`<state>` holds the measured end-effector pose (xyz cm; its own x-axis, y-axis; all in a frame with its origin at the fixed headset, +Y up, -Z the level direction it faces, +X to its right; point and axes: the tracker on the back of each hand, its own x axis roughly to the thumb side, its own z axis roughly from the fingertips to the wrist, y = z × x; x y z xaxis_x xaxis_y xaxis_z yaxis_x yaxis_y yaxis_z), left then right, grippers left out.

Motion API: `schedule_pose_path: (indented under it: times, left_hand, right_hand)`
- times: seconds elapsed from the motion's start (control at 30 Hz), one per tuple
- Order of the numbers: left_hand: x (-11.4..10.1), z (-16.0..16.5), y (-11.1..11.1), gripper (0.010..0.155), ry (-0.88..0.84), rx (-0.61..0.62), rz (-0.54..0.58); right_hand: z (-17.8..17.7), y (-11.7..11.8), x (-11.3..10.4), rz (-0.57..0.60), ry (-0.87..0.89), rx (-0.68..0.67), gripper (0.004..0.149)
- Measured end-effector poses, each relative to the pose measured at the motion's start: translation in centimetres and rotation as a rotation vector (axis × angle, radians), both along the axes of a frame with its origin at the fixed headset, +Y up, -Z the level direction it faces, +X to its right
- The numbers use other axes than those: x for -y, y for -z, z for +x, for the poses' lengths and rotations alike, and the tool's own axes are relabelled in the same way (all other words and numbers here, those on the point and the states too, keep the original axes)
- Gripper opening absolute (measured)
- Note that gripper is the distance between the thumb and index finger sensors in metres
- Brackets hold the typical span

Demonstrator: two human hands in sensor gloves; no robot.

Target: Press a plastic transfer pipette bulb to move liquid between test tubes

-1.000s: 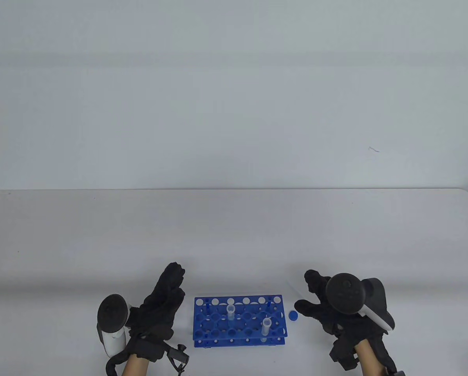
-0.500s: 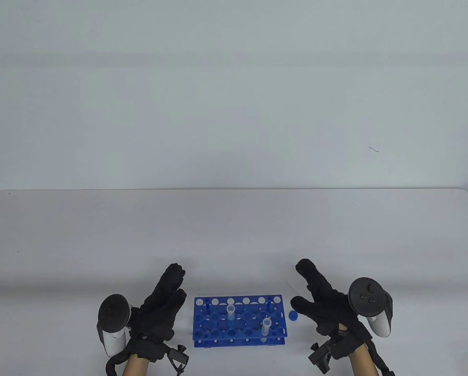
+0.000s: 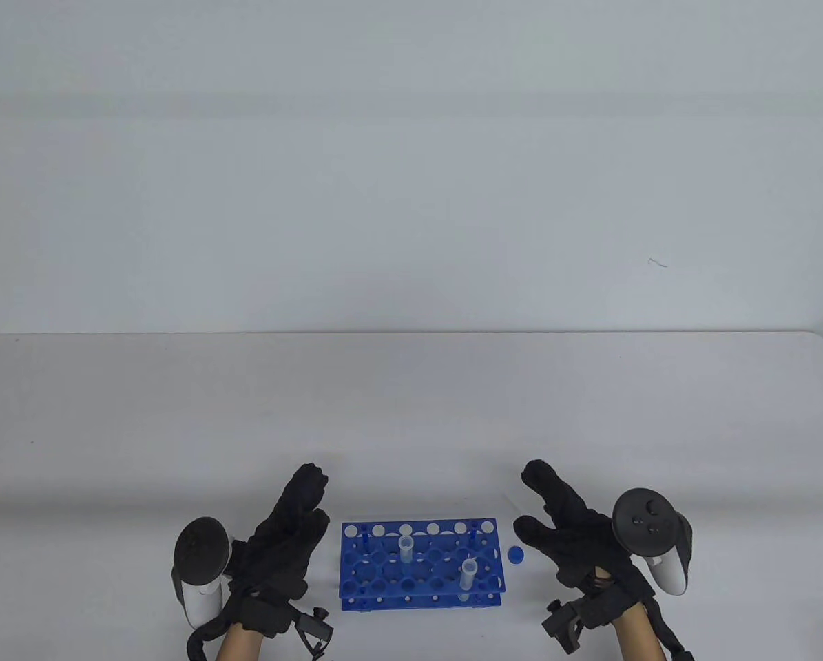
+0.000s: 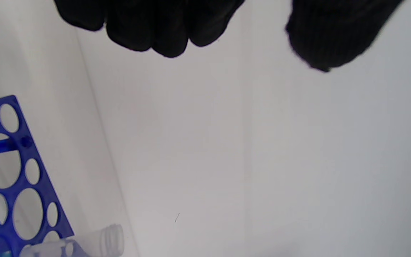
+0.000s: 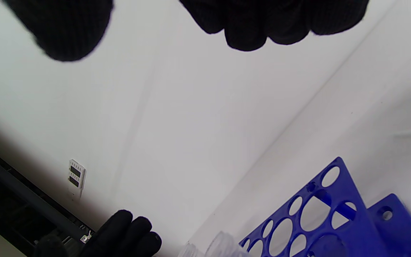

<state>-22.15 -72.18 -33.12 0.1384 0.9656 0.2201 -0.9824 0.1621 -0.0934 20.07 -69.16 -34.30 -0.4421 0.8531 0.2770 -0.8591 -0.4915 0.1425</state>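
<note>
A blue test tube rack stands near the table's front edge, with two clear open tubes upright in it. A small blue cap lies on the table just right of the rack. A faint clear strip, possibly the pipette, lies behind the cap. My left hand is open and empty, fingers stretched, just left of the rack. My right hand is open and empty, just right of the cap. The rack also shows in the left wrist view and the right wrist view.
The white table runs far back to a pale wall. In the right wrist view my left hand shows beyond the rack, with a dark frame behind it.
My right hand has turned from palm-down to edge-on with fingers stretched forward, and its tracker swung to the right. The left hand, rack, tubes and cap have stayed put.
</note>
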Motion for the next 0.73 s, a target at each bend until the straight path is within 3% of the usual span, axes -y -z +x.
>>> schedule_pose_path:
  times: [0.73]
  left_hand:
    - [0.00, 0.05, -0.04, 0.092, -0.001, 0.003, 0.001]
  right_hand:
    - [-0.28, -0.22, 0.10, -0.017, -0.013, 0.009, 0.090]
